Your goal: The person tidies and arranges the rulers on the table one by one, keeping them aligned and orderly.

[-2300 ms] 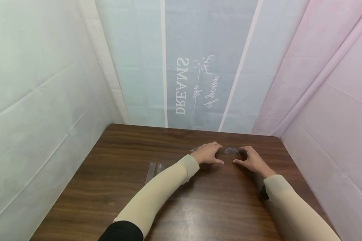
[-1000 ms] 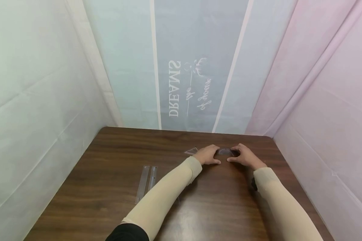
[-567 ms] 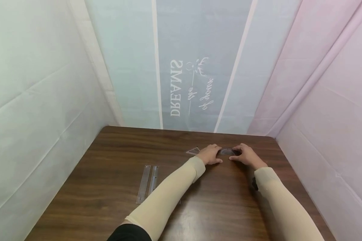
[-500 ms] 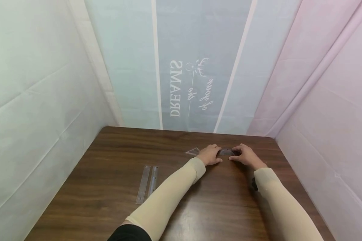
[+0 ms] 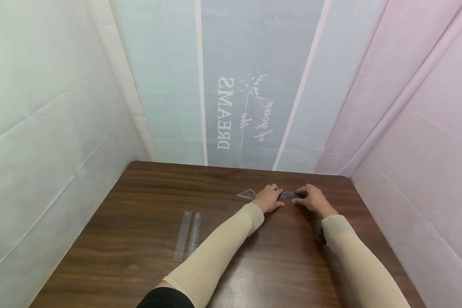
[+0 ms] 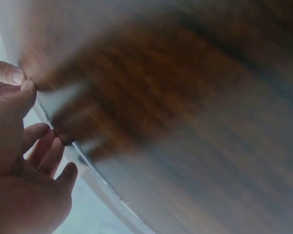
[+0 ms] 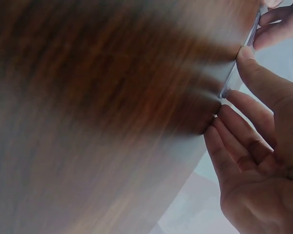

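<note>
A clear protractor lies flat at the far part of the brown table, its curved side away from me. My right hand pinches its right end; in the right wrist view the thumb is on the near edge and the index finger at the corner. My left hand has its fingers at the left end, with the thumb spread toward me. A clear set square lies just left of my left hand.
Two clear rulers lie side by side on the left-middle of the table, the right one partly covered by my left sleeve. Printed fabric hangs behind the far edge, with pale sheets at both sides.
Both hands have come in to the protractor's ends from slightly farther apart. More of the set square and rulers shows beside my left arm. In the last half second little has moved.
</note>
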Motion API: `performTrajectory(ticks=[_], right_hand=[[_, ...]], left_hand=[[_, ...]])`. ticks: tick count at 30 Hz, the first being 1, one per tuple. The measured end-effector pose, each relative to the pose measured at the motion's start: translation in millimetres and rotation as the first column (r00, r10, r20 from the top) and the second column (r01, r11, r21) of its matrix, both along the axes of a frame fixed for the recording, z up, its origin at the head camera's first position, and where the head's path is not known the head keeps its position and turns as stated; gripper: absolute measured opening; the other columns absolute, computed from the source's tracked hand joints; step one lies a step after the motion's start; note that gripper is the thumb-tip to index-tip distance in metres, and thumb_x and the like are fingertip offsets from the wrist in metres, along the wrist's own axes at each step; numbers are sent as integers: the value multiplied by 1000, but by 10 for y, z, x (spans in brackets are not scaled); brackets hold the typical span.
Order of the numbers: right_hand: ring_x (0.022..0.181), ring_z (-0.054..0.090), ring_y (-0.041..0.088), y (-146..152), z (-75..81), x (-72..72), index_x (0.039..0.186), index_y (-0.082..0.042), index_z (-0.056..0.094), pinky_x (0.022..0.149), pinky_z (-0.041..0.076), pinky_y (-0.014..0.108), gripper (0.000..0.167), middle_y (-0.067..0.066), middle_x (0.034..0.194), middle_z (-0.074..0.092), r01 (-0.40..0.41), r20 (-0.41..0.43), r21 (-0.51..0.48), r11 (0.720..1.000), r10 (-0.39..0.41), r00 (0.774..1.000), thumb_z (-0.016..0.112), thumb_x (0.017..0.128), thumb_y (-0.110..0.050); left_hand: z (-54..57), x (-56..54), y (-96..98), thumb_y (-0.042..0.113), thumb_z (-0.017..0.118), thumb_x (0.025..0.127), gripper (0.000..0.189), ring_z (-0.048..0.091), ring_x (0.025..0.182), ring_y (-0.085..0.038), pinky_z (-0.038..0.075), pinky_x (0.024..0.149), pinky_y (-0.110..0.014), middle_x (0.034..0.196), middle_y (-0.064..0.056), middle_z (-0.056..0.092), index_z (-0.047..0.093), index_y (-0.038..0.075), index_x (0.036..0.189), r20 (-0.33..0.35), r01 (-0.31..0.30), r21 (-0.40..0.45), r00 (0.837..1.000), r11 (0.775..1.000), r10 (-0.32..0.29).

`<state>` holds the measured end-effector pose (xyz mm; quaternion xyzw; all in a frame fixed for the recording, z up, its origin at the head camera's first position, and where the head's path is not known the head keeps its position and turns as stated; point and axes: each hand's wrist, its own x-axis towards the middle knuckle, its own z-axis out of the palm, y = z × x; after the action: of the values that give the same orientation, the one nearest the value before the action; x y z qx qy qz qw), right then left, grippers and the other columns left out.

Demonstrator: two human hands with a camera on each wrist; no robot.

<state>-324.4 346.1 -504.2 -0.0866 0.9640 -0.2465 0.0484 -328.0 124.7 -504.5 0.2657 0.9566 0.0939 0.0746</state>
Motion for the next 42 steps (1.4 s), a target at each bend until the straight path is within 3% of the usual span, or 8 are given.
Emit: performTrajectory(ticks=[7,14,23,34,42], right_hand=[[105,63,37,-16,-25,-2,131,4,73,97,51,61,44,20,115,65,3,-16,-5,1000,-3,1000,83,98,-24],[105,61,37,-30,-31,0,128,5,73,97,50,61,40,21,115,66,0,-15,-11,1000,0,1000,82,98,-21],[101,60,36,-63,-35,31,123,5,74,94,50,60,35,20,112,66,-11,-46,-14,1000,10,999,83,97,-18],[97,58,34,-64,-53,65,121,4,74,92,50,57,29,19,110,67,-42,-79,-31,999,40,996,82,97,-11],[101,58,37,-58,-49,100,123,5,72,94,50,59,32,22,114,67,-58,-103,-54,997,52,993,82,96,-9]], left_hand=[[-76,-74,85,46,60,109,63,46,143,-12,46,113,-26,157,5,49,44,22,165,25,-33,-15,999,999,33],[-92,-63,111,46,62,108,61,47,142,-12,46,113,-26,156,7,50,48,24,163,29,-55,2,998,998,55],[-34,-9,75,43,71,104,57,55,130,-15,50,106,-26,143,3,59,59,20,155,-11,-74,77,997,994,75],[-142,-103,145,45,78,97,53,59,125,-14,54,101,-29,134,6,65,68,24,144,14,-138,125,990,983,137],[-80,-28,103,44,79,96,49,59,122,-13,54,99,-28,129,5,65,69,22,140,-1,-141,163,990,977,143]])
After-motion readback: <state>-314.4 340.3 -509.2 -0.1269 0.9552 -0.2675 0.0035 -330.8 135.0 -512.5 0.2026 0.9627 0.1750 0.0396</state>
